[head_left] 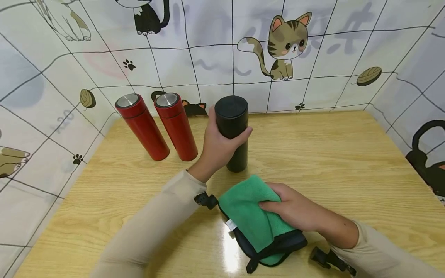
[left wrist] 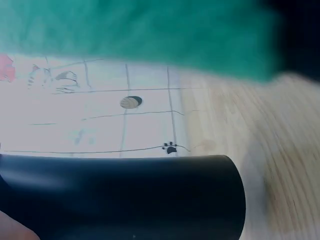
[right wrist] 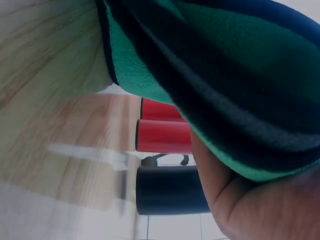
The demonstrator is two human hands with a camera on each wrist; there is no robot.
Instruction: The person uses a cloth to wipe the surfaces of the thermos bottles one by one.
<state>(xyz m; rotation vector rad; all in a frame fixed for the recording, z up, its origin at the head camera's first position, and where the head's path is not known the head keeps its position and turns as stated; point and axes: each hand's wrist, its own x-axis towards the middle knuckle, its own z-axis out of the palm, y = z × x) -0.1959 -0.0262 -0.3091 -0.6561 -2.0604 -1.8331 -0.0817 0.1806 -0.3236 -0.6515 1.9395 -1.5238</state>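
My left hand (head_left: 220, 144) grips a black cylindrical bottle (head_left: 237, 156) round its upper part, thumb across the front. The bottle is close to upright; whether its base touches the table I cannot tell. In the left wrist view the lower body of the black bottle (left wrist: 125, 195) spans the bottom of the picture. My right hand (head_left: 295, 206) holds a folded green towel (head_left: 248, 210) with dark edging, a white tag and a dark loop, thumb on top. Its other fingers are partly hidden by the cloth. The towel (right wrist: 135, 75) also fills the top of the right wrist view.
Two red bottles (head_left: 147, 133) (head_left: 179, 133) with silver lids stand side by side left of the black one. Behind the wooden table (head_left: 313, 154) rises a white wall covering (head_left: 212, 65) with cat drawings and grid lines; it continues along both sides.
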